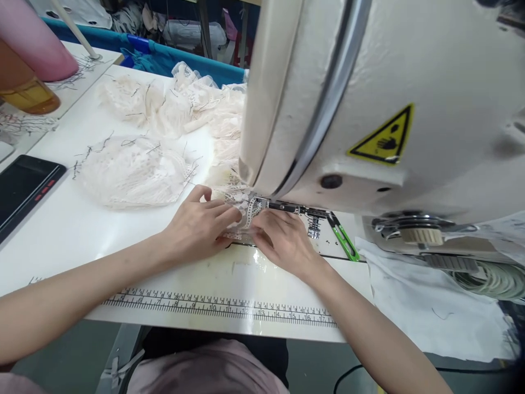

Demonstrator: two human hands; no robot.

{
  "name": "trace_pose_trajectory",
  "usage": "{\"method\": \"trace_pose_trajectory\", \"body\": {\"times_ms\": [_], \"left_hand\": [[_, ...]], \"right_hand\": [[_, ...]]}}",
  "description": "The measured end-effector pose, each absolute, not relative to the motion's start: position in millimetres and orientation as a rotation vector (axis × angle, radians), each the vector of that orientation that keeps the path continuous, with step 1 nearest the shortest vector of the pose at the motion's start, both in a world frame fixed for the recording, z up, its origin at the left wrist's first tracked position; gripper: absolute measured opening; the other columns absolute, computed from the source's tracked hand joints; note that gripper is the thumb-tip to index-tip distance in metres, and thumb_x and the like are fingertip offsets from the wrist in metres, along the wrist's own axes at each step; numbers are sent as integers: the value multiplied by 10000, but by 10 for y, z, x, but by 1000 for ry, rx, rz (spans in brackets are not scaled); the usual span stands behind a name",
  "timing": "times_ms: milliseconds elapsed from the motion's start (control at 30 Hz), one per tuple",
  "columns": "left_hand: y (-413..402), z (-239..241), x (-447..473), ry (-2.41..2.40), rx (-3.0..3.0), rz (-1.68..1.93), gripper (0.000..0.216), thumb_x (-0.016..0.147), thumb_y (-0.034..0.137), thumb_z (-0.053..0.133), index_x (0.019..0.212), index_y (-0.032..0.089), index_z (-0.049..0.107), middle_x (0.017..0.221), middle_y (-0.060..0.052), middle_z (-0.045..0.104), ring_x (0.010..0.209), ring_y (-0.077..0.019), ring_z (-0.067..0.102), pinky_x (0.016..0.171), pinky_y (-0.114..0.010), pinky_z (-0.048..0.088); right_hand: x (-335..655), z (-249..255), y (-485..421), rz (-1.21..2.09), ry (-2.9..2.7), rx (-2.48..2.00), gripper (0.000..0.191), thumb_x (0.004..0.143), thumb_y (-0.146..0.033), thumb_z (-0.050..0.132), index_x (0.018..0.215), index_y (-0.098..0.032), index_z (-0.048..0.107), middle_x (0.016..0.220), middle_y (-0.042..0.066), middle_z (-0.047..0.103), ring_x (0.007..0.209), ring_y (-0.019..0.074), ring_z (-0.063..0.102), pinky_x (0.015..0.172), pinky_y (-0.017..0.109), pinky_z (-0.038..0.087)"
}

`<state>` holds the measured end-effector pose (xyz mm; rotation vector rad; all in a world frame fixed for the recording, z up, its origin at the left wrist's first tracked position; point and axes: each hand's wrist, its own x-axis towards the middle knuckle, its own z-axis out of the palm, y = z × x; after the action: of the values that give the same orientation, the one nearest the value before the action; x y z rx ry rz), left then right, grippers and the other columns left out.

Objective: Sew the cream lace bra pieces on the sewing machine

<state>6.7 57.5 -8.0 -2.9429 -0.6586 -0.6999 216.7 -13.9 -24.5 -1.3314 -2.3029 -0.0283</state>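
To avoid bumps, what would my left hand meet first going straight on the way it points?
Probably your right hand, just across the lace, though depth by the machine is unclear.

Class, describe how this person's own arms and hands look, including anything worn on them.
The left hand and right hand are gloveless, with no rings visible. The left forearm and right forearm are uncovered, without watch or bracelet. Dusty pink clothing shows below.

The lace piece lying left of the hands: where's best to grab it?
Probably pinch the lace piece by its near right edge, coming from the right with the left hand: it lies spread on the table, that edge nearest the hand.
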Motion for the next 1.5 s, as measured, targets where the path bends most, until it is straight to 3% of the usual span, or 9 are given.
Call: {"method": "trace_pose_trajectory", "body": {"times_ms": [233,467,533,600,667,767,967,1167,1500], "left_hand": [[583,-67,73,-556,-2878,-779,182,862,105,482,716,204,526,596,65,601,587,-111,549,755,-349,359],[538,-40,90,-485,-2779,-727,265,935,137,476,686,205,533,567,61,562,560,-115,502,706,-339,377],[537,-40,92,-444,-2773,-704,243,947,154,474,729,198,573,642,31,622,619,-136,552,693,-337,401],[547,-62,92,-404,-2832,-700,206,965,193,455,869,164,635,862,-49,715,806,-185,641,732,-341,453],[566,-101,87,-370,-2936,-667,267,979,231,427,1067,100,642,1104,-136,710,1052,-235,646,843,-351,497],[598,-160,70,-347,-3019,-581,407,995,281,399,1287,47,562,1245,-168,666,1232,-254,586,1011,-364,480],[676,-154,26,-308,-3019,-455,432,976,275,407,1338,96,560,1313,-109,643,1278,-229,566,1111,-353,439],[761,-90,12,-262,-3068,-465,466,887,184,449,1324,78,570,1316,-118,640,1276,-231,570,1123,-374,435],[767,-74,23,-291,-3060,-429,472,853,172,450,1297,80,577,1302,-121,648,1268,-243,576,1117,-392,440]], "right_hand": [[2143,-216,-151,-139,-2338,-1158,114,967,-264,542,1060,-230,598,849,-28,665,889,144,574,761,306,367],[2104,-238,-143,-284,-2363,-1024,184,927,-95,558,937,-264,632,836,-59,661,916,107,570,931,326,409],[2114,-221,-156,-277,-2357,-988,160,931,-118,575,922,-261,645,884,-55,687,963,106,579,948,314,432],[2121,-200,-170,-274,-2364,-945,129,917,-124,602,922,-240,659,920,-45,712,989,115,597,937,300,459],[2121,-186,-179,-266,-2374,-927,109,896,-117,628,928,-213,669,921,-34,728,977,125,622,910,292,482],[2106,-181,-175,-242,-2371,-931,90,892,-118,634,919,-192,676,882,-28,738,915,127,649,886,293,497],[2066,-180,-150,-244,-2370,-940,129,912,-90,591,909,-177,687,874,-29,748,852,108,663,790,249,509],[2034,-219,-133,-291,-2320,-890,120,890,-82,620,888,-173,697,845,-44,752,834,111,673,711,246,511],[2029,-210,-104,-321,-2296,-867,118,883,-76,630,860,-174,694,817,-51,747,818,107,671,784,249,532]]}}
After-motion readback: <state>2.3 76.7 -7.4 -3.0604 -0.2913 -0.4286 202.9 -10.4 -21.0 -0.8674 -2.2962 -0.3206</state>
